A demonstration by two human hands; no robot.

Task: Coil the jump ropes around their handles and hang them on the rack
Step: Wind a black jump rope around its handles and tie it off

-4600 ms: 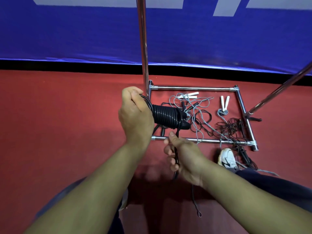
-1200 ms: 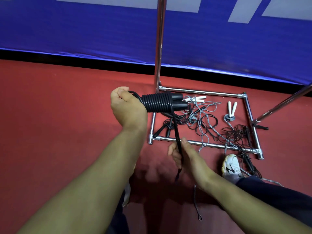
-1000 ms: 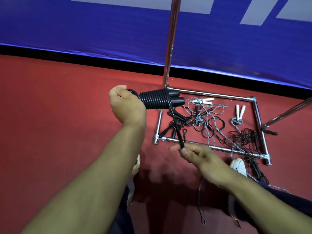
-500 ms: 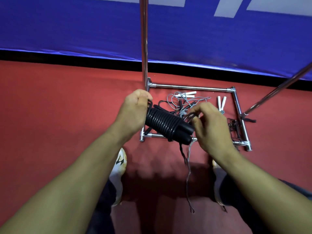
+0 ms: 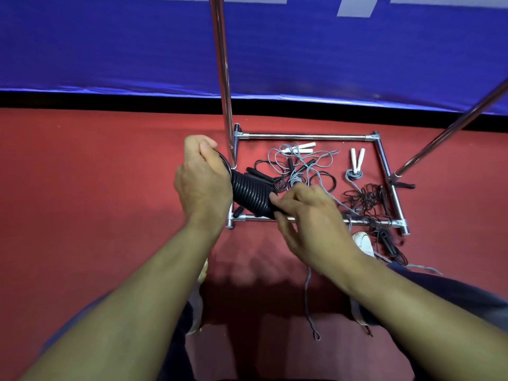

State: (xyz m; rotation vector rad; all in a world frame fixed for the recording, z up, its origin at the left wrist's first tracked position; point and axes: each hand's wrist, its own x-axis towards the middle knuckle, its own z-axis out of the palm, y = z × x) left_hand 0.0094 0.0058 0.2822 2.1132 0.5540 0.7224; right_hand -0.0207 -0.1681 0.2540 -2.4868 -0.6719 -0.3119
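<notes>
The left hand (image 5: 202, 185) grips one end of a tightly coiled black jump rope (image 5: 250, 195), while the right hand (image 5: 308, 215) closes its fingers on the other end, apparently pinching the cord. Beyond them, loose grey and black ropes (image 5: 305, 169) lie tangled inside the chrome rack (image 5: 302, 137) base on the red floor (image 5: 82, 188).

No text, label or number was readable anywhere; the blue banner (image 5: 137, 45) along the wall carried only pale blocks at its top edge (possibly parts of large letters, cut off by the frame).
</notes>
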